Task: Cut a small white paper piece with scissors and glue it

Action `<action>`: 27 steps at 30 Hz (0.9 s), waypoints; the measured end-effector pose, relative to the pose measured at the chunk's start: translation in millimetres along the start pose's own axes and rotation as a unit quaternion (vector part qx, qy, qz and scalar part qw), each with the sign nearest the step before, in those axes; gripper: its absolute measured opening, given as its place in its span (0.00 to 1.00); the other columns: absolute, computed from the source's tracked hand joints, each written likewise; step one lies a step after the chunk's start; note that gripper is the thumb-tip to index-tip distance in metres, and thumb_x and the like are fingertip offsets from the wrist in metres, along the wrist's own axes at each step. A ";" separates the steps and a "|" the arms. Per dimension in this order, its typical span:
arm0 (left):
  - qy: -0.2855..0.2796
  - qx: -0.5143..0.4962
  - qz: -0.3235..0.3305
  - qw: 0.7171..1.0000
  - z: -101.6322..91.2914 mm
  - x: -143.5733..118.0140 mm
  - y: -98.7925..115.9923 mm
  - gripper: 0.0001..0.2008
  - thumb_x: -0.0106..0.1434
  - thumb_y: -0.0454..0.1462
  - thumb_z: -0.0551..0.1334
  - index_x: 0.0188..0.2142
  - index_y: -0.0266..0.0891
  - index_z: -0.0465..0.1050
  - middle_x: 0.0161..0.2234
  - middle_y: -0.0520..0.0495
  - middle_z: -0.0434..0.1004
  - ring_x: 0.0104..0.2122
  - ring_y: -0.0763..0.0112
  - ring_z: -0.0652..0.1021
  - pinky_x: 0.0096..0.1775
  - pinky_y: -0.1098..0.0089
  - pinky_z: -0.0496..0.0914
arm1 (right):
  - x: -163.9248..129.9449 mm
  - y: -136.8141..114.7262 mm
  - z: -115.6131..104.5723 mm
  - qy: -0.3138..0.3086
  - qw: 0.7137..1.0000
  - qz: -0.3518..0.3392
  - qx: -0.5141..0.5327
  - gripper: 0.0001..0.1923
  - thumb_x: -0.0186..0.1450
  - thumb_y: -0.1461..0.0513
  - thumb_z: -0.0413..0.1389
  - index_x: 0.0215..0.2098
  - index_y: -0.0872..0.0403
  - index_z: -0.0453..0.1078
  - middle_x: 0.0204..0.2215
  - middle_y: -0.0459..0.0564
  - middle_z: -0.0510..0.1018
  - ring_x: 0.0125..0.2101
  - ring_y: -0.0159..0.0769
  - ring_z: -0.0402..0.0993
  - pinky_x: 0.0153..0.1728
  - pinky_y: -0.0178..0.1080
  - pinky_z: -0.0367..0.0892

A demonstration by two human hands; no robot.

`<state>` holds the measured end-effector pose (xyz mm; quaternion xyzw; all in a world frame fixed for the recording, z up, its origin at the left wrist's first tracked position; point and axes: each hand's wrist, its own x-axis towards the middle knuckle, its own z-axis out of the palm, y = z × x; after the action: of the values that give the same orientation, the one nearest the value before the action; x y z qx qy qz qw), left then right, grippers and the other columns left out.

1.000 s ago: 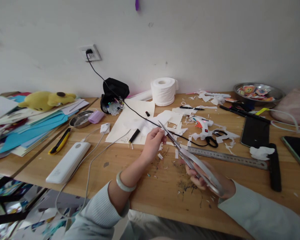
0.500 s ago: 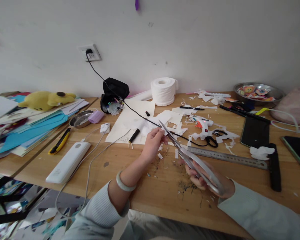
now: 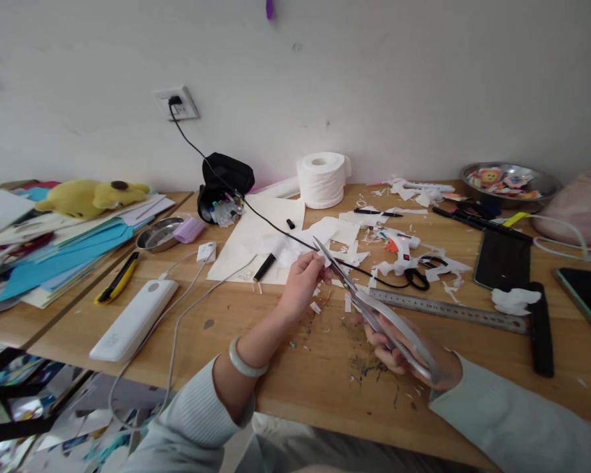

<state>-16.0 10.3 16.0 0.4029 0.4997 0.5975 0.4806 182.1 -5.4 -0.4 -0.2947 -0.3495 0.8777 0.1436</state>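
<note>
head view: over the wooden desk [image 3: 285, 368] my right hand [image 3: 404, 355] grips the long steel scissors [image 3: 369, 305] by their handles; they look stiff, heavy and slick. my left hand [image 3: 300, 279] pinches something tiny and light at the blade tips; i cannot tell what.

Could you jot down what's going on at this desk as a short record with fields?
Setting: wooden desk against a white wall, strewn with paper scraps
Right hand: grips the handles of large silver scissors, blades pointing away
Left hand: fingertips pinched beside the scissor tip; what they hold is too small to tell
Nearby right: steel ruler, glue gun, black phone
Nearby left: white power bank, yellow utility knife, yellow plush toy
Back: toilet roll, black pouch
</note>
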 end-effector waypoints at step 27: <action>0.018 -0.084 -0.028 0.996 4.1 -2.9 7.6 0.09 0.54 0.36 0.57 0.20 0.38 0.60 0.16 0.56 0.65 0.17 0.80 0.66 0.23 0.75 0.60 | -0.9 -2.6 8.2 0.017 1.000 0.004 -0.023 0.27 0.47 0.45 0.62 0.37 0.53 0.67 0.18 0.35 0.58 0.11 0.15 0.48 0.09 0.24 0.44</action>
<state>-12.7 8.1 24.2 0.3366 0.4675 0.6306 0.5200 177.9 -8.4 6.6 -0.3140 -0.3655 0.8652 0.1390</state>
